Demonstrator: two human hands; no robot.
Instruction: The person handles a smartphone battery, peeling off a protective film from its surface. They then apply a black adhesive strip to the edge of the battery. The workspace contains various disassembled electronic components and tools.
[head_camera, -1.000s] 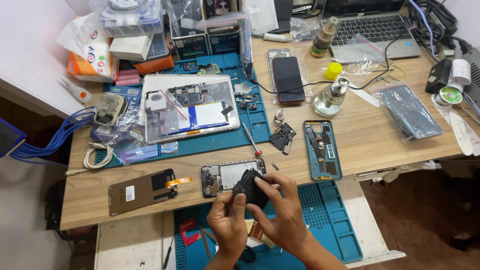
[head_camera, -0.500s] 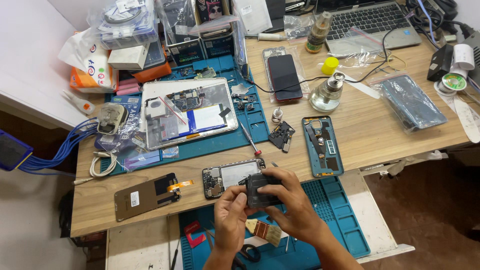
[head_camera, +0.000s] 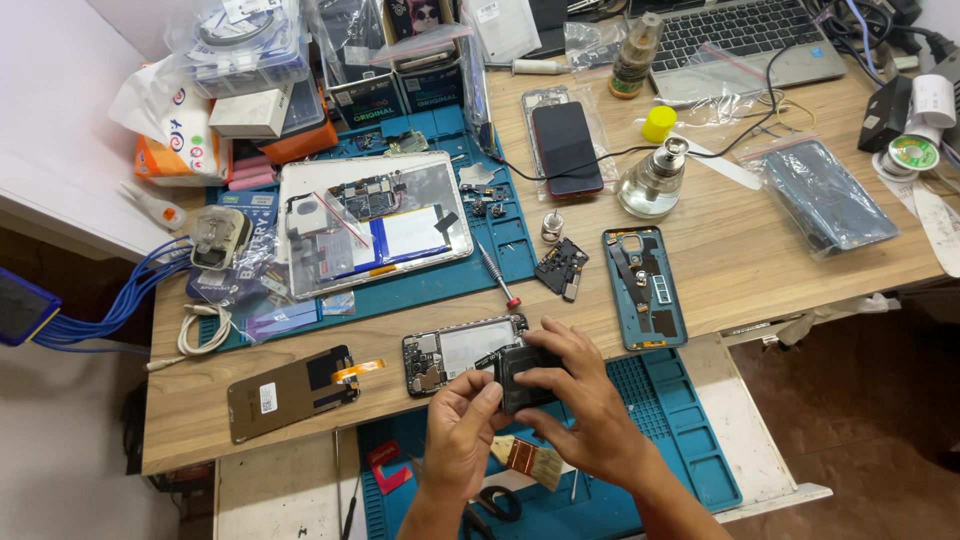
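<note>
Two bare hands grip one small black part above the tabletop's near edge.

Left hand (head_camera: 462, 420) pinches the small black part (head_camera: 524, 378) from its left side, while the right hand (head_camera: 585, 405) curls over it from the right, fingers closed on it. Just behind it lies an opened phone (head_camera: 455, 352) near the tabletop's front edge. A brush (head_camera: 528, 458) rests below on the blue mat (head_camera: 680, 430), and a red-tipped screwdriver (head_camera: 497, 275) lies farther back.
</note>
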